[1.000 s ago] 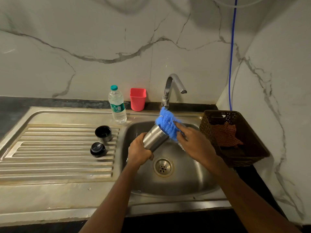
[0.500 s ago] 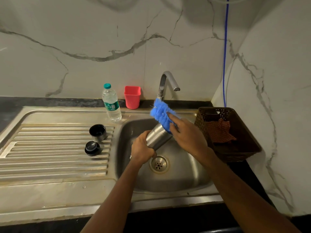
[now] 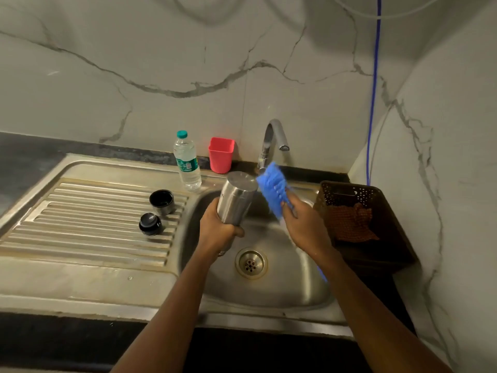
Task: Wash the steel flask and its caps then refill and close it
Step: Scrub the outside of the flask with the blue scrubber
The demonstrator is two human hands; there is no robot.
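Over the sink basin [image 3: 271, 289], my left hand [image 3: 219, 230] grips the steel flask [image 3: 236, 200] around its lower part, its flat base tilted up and away from me. My right hand [image 3: 305, 224] holds a blue scrubber [image 3: 271, 188], which stands just right of the flask's base, slightly apart from it. Two black caps rest on the ribbed drainboard [image 3: 80, 224]: a cup-shaped cap [image 3: 162, 201] with its hollow up, and a smaller stopper [image 3: 150, 224] in front of it.
The tap [image 3: 273, 141] arches over the basin's back edge, and no water stream is visible. A plastic water bottle [image 3: 187, 161] and a red cup [image 3: 221, 154] stand by the wall. At the right a brown basket [image 3: 376, 254] holds an orange cloth [image 3: 349, 222].
The flask has turned more upright, with its base now showing. The scrubber has come off the flask's end and moved to the right of it.
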